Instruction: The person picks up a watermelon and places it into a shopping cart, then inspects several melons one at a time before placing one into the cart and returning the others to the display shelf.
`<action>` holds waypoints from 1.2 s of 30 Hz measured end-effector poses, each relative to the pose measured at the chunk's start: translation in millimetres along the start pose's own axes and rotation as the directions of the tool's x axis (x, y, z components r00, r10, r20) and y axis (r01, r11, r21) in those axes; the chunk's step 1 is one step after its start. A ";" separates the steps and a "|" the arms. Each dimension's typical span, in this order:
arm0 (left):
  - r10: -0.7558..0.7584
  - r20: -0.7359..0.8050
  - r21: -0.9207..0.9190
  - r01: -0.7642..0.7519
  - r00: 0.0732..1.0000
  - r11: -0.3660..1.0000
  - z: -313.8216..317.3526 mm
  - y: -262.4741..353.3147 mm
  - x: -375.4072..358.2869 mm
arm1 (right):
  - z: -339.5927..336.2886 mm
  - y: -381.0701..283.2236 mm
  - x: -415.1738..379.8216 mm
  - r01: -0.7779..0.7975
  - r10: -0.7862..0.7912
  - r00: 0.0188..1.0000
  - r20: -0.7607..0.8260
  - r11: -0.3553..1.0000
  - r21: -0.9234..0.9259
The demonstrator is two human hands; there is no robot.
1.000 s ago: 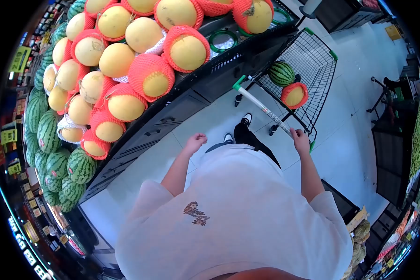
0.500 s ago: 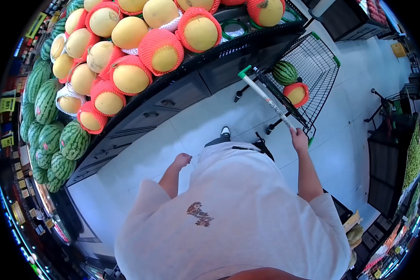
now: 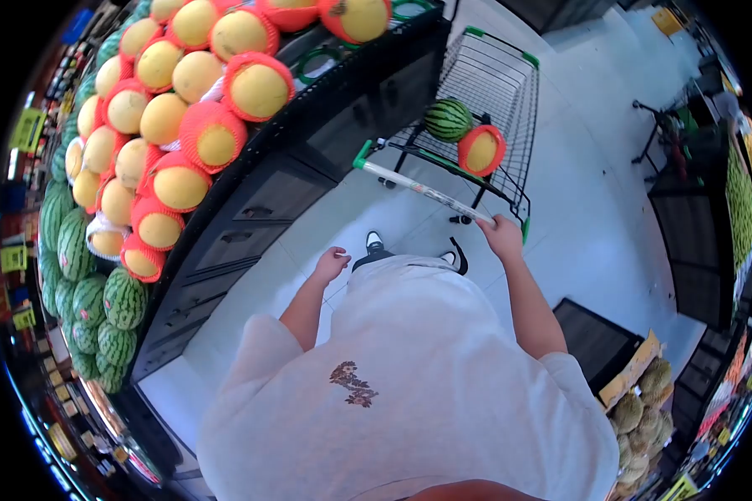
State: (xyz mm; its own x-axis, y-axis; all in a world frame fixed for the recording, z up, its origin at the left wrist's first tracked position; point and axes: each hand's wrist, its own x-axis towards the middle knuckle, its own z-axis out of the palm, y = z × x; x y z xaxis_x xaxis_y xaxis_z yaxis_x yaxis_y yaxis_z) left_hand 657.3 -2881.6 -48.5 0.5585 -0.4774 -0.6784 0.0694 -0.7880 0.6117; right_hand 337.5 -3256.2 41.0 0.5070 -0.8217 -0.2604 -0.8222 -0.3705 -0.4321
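My right hand (image 3: 502, 237) is wrapped round the right end of the handle bar (image 3: 426, 191) of a shopping cart (image 3: 522, 100). Inside the cart lie a striped watermelon (image 3: 449, 120) and, beside it, a yellow melon (image 3: 481, 151) in a red foam net. My left hand (image 3: 332, 264) hangs free in front of my body, below the bar's left end and touching nothing. Its fingers are loosely curled, and whether anything small is in them cannot be made out.
A dark display stand (image 3: 288, 175) on the left bears netted yellow melons (image 3: 180, 187) and watermelons (image 3: 77, 244). Brown, rough-skinned fruits (image 3: 643, 422) fill a display at the lower right. Another dark stand (image 3: 689, 250) is on the right, with pale floor (image 3: 593, 209) between.
The cart and my right hand on its bar have shifted left in view. My left hand has risen slightly. More of the brown fruit display shows at the lower right.
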 end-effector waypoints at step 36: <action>0.453 0.442 0.194 -0.575 0.774 0.795 152.2 406.4 320.5 | -59.6 32.4 257.8 -0.314 0.141 0.885 0.444 0.885 0.344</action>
State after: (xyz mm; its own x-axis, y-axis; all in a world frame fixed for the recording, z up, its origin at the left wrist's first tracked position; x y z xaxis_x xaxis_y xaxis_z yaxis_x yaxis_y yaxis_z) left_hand 738.8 -3414.0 -79.2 0.0990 -0.8983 -0.4281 -0.4267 -0.4269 0.7973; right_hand 426.1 -3505.8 11.4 0.4474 -0.5870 -0.6748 -0.7977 0.0793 -0.5979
